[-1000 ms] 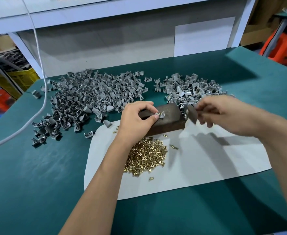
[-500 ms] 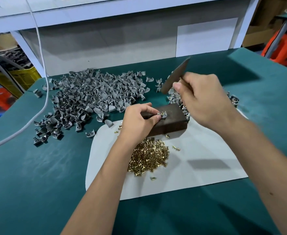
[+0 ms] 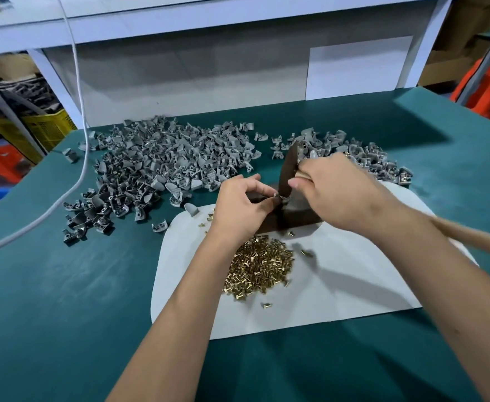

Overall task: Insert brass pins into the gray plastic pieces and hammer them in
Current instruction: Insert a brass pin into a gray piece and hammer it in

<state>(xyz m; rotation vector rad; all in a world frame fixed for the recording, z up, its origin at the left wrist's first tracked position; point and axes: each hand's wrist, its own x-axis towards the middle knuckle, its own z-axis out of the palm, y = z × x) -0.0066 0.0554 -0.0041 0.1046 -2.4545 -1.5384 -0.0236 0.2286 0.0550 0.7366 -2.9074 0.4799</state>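
1. Fingers of the left hand [image 3: 245, 208] pinch one small gray plastic piece [image 3: 277, 197] on top of the dark brown rectangular block [image 3: 298, 217], just as they did half a second ago.
2. Right hand [image 3: 335, 192], fingers curled round the wooden-handled hammer with its dark flat head [image 3: 287, 169], has swung down: raised a moment back, the head now meets the piece.
3. I'd judge this blow is seating the pin; whether it sits flush is hidden.
4. Loose brass pins [image 3: 259, 265] lie heaped on the white sheet [image 3: 353, 285], nearer than the block; the big heap of gray pieces [image 3: 162, 169] lies beyond-left on the green table [image 3: 64, 314].
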